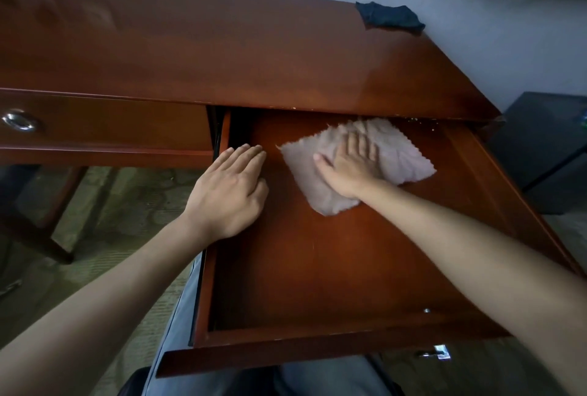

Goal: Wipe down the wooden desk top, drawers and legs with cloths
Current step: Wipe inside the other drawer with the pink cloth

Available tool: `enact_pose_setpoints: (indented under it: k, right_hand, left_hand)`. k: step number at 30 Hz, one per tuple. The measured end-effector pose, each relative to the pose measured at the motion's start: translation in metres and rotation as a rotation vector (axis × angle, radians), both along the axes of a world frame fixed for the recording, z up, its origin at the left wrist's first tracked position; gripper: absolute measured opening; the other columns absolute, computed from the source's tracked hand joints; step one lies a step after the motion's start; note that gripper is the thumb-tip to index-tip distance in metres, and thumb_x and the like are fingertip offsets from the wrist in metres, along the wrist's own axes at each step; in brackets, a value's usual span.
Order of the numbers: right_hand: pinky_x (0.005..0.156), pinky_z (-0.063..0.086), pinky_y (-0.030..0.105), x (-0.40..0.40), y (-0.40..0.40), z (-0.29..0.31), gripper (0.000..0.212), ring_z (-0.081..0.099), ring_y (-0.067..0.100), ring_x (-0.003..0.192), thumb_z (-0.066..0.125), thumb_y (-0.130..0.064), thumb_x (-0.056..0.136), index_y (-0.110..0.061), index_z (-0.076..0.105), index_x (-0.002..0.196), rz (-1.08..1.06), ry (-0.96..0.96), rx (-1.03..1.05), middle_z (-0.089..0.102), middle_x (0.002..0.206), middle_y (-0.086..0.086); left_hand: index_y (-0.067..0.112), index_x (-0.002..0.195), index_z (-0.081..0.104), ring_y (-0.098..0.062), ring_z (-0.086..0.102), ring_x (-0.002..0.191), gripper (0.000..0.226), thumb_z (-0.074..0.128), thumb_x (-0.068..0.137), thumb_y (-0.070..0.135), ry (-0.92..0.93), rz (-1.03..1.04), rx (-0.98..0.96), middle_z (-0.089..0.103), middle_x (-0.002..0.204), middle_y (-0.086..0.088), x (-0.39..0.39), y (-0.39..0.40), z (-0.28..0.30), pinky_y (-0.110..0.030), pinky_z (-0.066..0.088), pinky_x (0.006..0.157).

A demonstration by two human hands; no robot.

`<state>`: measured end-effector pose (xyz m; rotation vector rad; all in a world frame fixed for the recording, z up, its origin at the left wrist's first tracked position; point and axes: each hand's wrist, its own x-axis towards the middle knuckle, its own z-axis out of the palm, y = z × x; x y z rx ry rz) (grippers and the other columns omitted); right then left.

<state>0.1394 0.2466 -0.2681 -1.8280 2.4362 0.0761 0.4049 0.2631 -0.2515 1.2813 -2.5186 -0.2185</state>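
With the drawer point(333, 275) pulled wide, its floor is being wiped: left hand point(230, 189) flat at nine o'clock, grip released; right hand point(352, 170) pressing the pink cloth point(403, 157), fingers straight. Next, sweep toward twelve o'clock crumbs point(422, 122). Dark cloth point(389, 18) sits on the tabletop point(222, 46) at one o'clock.

right hand point(352, 170) fingertips blurred, perhaps moving.

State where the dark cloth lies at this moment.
In the head view, the dark cloth lies crumpled on the desk top at its far right corner, by the wall, untouched by either hand.
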Motion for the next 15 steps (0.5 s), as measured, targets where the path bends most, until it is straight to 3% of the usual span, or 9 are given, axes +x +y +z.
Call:
enact_pose_setpoints:
  k: [3,6,7,9,12,15]
  right_hand:
    - [0.125,0.006,0.053,0.072,-0.026,-0.002,0.081,0.005,0.036,0.156,0.029,-0.057,0.099,-0.011,0.008,0.162,0.196,-0.034,-0.030,0.009,0.170,0.015]
    - [0.126,0.013,0.041,0.146,0.006,-0.013,0.055,0.018,0.031,0.155,0.041,-0.023,0.096,0.003,0.042,0.146,0.605,0.125,0.107,0.023,0.166,0.016]
    - [0.125,0.016,0.045,0.150,0.036,-0.015,0.054,0.025,0.035,0.152,0.044,-0.024,0.096,0.003,0.047,0.143,0.679,-0.017,0.085,0.033,0.162,0.020]
    - [0.125,0.016,0.051,0.121,0.089,-0.012,0.064,0.031,0.040,0.148,0.044,-0.043,0.099,-0.005,0.044,0.149,0.875,-0.081,-0.032,0.042,0.155,0.024]
    - [0.125,-0.013,0.037,0.052,0.109,-0.008,0.090,0.003,0.028,0.158,0.023,-0.069,0.095,-0.009,0.014,0.162,0.759,-0.015,-0.034,0.011,0.169,0.016]
    - [0.126,-0.009,0.040,-0.012,0.064,-0.005,0.089,-0.011,0.023,0.157,0.008,-0.069,0.096,-0.012,-0.009,0.162,0.327,0.040,-0.010,-0.013,0.170,0.011]
  left_hand:
    - [0.008,0.158,0.037,-0.020,0.022,0.157,0.074,0.018,0.097,0.045,0.021,0.033,-0.011,0.034,0.166,-0.009,0.000,-0.001,0.002,-0.024,-0.001,0.125]
    - [0.003,0.154,0.042,-0.026,0.031,0.153,0.067,0.023,0.102,0.041,-0.035,0.040,-0.085,0.040,0.162,-0.015,0.000,0.001,0.001,-0.033,0.011,0.127]
    - [0.003,0.155,0.042,-0.026,0.032,0.153,0.066,0.024,0.103,0.040,-0.036,0.045,-0.085,0.040,0.162,-0.015,0.000,0.001,0.002,-0.034,0.012,0.127]
    - [0.005,0.157,0.039,-0.024,0.029,0.154,0.066,0.023,0.103,0.041,-0.027,0.048,-0.042,0.037,0.164,-0.012,0.001,0.003,0.003,-0.031,0.008,0.127]
    - [0.008,0.157,0.040,-0.020,0.024,0.156,0.071,0.018,0.101,0.046,-0.027,0.055,-0.029,0.035,0.165,-0.008,0.000,0.003,0.002,-0.026,0.000,0.125]
    - [0.012,0.159,0.036,-0.013,0.015,0.158,0.076,0.015,0.098,0.053,-0.043,0.063,0.025,0.028,0.169,-0.002,-0.004,0.006,0.004,-0.024,-0.006,0.125]
